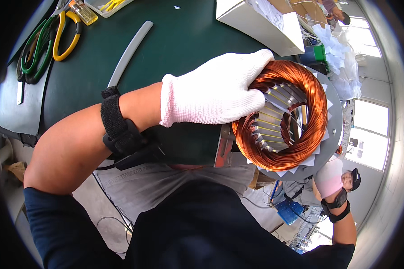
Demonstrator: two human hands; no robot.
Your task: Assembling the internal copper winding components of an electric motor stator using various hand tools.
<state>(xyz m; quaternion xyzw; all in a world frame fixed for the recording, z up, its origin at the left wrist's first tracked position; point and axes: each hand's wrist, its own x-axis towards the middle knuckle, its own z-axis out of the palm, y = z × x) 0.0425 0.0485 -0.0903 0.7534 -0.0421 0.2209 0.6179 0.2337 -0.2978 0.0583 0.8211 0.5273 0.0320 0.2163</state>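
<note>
A motor stator [316, 112] with a thick ring of copper winding sits at the right, its open bore facing up toward me. White paper insulation tabs stick out round its rim, and yellow strips line the slots inside. My left hand [220, 89], in a white knitted glove, grips the upper left of the winding; its thumb rests on the inner edge and the fingers go over the top. My right hand [330, 177], also gloved in white, is at the stator's lower right edge. The stator hides its fingers.
On the green-topped table [121, 27] lie a curved grey strip [130, 54], yellow-handled pliers [67, 38], a green-handled tool [40, 51] and a yellow lighter [83, 12]. A white box [260, 27] with paper pieces stands behind. Another person [351, 179] is at the right.
</note>
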